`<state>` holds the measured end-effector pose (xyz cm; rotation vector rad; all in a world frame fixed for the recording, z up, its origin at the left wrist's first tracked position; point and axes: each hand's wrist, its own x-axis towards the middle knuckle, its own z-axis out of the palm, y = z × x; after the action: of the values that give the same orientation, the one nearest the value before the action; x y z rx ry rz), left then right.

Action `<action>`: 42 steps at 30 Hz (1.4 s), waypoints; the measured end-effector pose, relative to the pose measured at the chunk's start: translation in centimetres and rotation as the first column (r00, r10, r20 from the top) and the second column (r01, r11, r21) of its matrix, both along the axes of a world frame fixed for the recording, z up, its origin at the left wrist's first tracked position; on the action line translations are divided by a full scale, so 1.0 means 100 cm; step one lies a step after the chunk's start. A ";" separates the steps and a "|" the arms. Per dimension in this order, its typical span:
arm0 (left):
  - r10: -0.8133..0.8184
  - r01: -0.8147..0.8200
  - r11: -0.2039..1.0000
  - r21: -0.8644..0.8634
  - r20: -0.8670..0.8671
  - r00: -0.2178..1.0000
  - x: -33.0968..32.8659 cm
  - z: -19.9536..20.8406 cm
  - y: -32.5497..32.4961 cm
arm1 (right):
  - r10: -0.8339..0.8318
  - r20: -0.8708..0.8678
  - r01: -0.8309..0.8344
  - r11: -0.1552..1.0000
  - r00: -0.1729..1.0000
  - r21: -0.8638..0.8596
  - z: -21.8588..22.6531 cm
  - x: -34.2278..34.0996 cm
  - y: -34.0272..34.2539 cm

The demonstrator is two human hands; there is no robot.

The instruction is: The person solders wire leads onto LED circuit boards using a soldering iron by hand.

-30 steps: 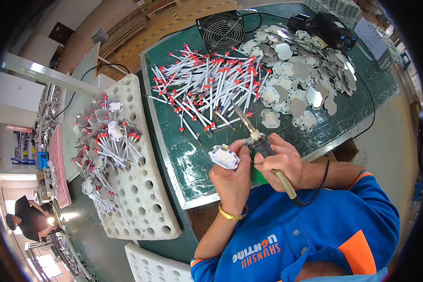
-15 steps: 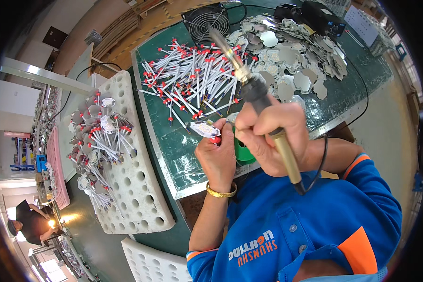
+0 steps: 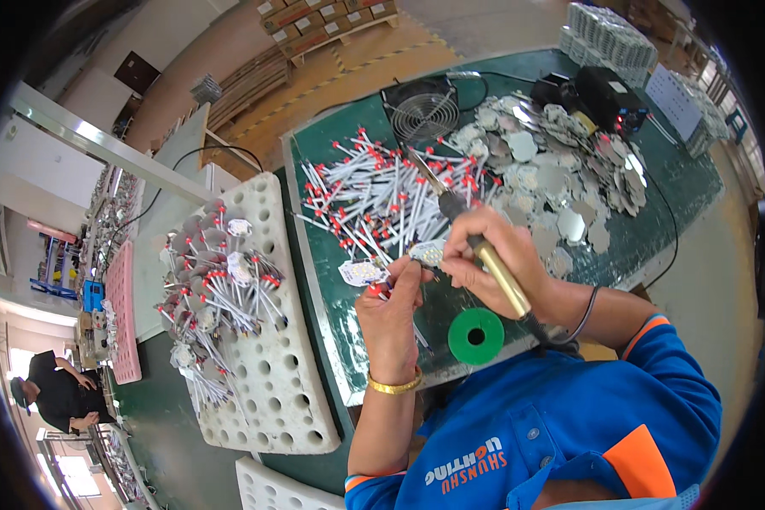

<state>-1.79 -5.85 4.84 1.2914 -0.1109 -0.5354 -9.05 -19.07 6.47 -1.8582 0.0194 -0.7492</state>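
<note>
Left hand [image 3: 391, 319]: the fingers are pinched together around the inner end of a wired board [image 3: 363, 272], a pale octagonal plate dotted with small yellow elements. The board sits above the worktop [image 3: 688, 170], at the left side of that hand, with a red collar [image 3: 376, 291] just below it. A second board [image 3: 428, 252] lies between the two hands, at the left fingertips and near the right ones; which hand bears it cannot be told.

Right hand [image 3: 497, 246]: the fingers are closed around a soldering iron [image 3: 501, 276]. Its tip points away from the body, toward the pile of white leads [image 3: 387, 187]; whether it touches them cannot be told.

Handling guidance:
1. Grip boards by the rim — fingertips should stay off the yellow elements and any heated joint.
2. Treat the iron as hot. Keep the tip clear of the lead insulation, the red collars and the left fingers.
3. Steady the board before bringing heat to it; a slack pinch would probably let it turn.
4. Apply heat briefly, and hold the lead motionless until the joint sets.
5. Keep the green spool [image 3: 460, 340], near the worktop's front edge, within reach — and the iron's cord [image 3: 588, 319] clear of it.
</note>
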 end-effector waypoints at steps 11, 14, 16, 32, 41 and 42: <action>-0.149 0.144 0.989 -0.046 -0.147 0.978 0.011 0.012 -0.006 | -0.009 0.143 0.055 0.947 0.990 -0.317 -0.003 0.009 -0.022; -0.164 0.152 0.985 -0.078 -0.192 0.967 0.012 0.013 -0.006 | -0.138 0.273 0.222 0.925 0.952 -0.309 -0.007 0.009 -0.027; -0.174 0.158 0.983 -0.090 -0.206 0.963 0.012 0.012 -0.006 | -0.098 0.198 0.164 0.922 0.975 -0.351 -0.002 0.010 -0.032; -0.275 0.261 0.960 -0.098 -0.185 0.943 0.014 0.006 -0.003 | 0.016 0.119 0.020 0.955 0.993 -0.295 -0.013 0.011 -0.034; -0.225 0.227 0.974 0.015 -0.082 0.971 0.012 0.031 0.005 | 0.133 0.295 -0.008 0.921 0.946 -0.390 0.001 -0.025 -0.061; -0.224 0.226 0.974 0.033 -0.066 0.972 0.012 0.033 0.005 | 0.203 0.302 -0.085 0.928 0.931 -0.363 0.004 -0.028 -0.063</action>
<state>-0.61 -5.32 8.11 1.3081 -0.1972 -0.7748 -11.84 -25.37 6.88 -2.0073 -0.4954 -1.0037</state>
